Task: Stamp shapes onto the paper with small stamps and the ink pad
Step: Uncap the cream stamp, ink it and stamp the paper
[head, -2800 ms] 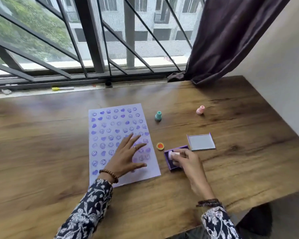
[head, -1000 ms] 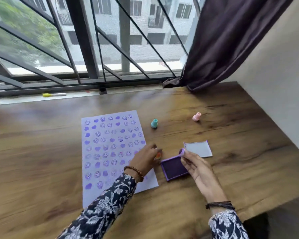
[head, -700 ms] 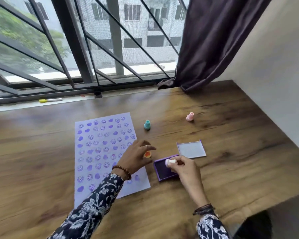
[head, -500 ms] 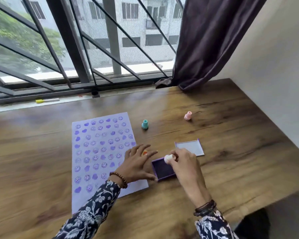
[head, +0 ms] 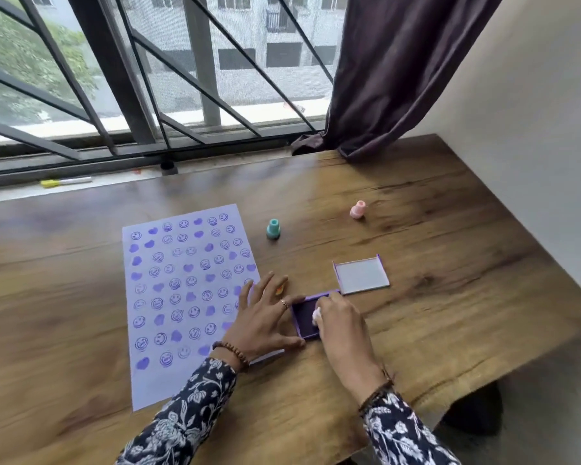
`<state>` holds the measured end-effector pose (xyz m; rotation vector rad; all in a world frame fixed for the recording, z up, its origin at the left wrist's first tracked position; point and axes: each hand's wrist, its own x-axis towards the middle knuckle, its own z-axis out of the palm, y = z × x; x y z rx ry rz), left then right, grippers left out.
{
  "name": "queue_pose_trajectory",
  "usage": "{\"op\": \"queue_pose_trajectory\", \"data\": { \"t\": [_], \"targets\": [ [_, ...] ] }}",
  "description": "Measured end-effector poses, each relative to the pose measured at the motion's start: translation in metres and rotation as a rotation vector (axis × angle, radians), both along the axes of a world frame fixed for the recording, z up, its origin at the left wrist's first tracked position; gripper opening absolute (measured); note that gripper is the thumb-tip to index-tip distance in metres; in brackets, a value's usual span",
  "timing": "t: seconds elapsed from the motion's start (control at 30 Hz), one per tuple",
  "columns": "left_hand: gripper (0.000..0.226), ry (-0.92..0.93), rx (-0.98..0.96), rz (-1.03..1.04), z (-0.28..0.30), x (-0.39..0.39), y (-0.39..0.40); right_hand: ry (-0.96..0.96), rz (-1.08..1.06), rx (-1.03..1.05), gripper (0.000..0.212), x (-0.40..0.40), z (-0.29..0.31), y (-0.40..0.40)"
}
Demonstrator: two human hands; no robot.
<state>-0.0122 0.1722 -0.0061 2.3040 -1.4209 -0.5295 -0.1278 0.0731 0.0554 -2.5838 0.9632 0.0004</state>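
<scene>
A pale purple paper (head: 188, 297) covered with several purple smileys and hearts lies on the wooden table (head: 450, 297). Right of it sits the open purple ink pad (head: 304, 318). My right hand (head: 339, 325) is shut on a small white stamp (head: 316, 315) and presses it down on the pad. My left hand (head: 265, 322) lies flat with fingers spread on the paper's right edge, its thumb against the pad's near left corner. An orange stamp (head: 280, 289) peeks out behind my left fingers.
The pad's lid (head: 361, 276) lies upside down just beyond the pad. A teal stamp (head: 273, 229) and a pink stamp (head: 358, 209) stand farther back. A yellow marker (head: 64, 181) rests on the window sill. A dark curtain (head: 399, 72) hangs at the back right corner.
My right hand lifted the white stamp off the pad and has brought it back down onto the ink. My left hand moved from the paper to the orange stamp, then flattened beside the pad.
</scene>
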Motion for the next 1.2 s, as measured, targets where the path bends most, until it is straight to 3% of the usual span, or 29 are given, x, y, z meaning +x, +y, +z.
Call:
{"op": "queue_pose_trajectory", "data": {
  "t": [0.17, 0.23, 0.33, 0.47, 0.7, 0.93, 1.2],
  "targets": [
    [0.096, -0.026, 0.031, -0.002, 0.008, 0.004, 0.020, 0.043, -0.002, 0.081, 0.011, 0.002, 0.007, -0.009],
    [0.086, -0.072, -0.063, 0.010, 0.008, 0.033, 0.083, -0.048, -0.110, 0.151, 0.007, 0.017, 0.018, 0.037],
    [0.077, -0.121, -0.093, 0.037, -0.001, 0.040, 0.098, -0.230, -0.288, 0.253, 0.008, 0.007, 0.020, 0.045],
    [0.099, -0.026, 0.030, 0.037, -0.013, 0.051, 0.120, -0.321, -0.372, 0.354, 0.009, 0.024, 0.000, 0.094],
    [0.111, -0.044, 0.078, 0.060, 0.000, 0.036, 0.102, -0.284, -0.347, 0.230, 0.013, 0.023, -0.015, 0.098],
    [0.094, -0.106, 0.072, 0.078, 0.006, 0.036, 0.096, -0.170, -0.230, -0.012, 0.020, 0.037, -0.010, 0.097],
    [0.089, -0.071, -0.016, 0.086, -0.002, 0.036, 0.096, -0.027, -0.122, -0.037, 0.020, 0.044, -0.007, 0.083]
  ]
}}
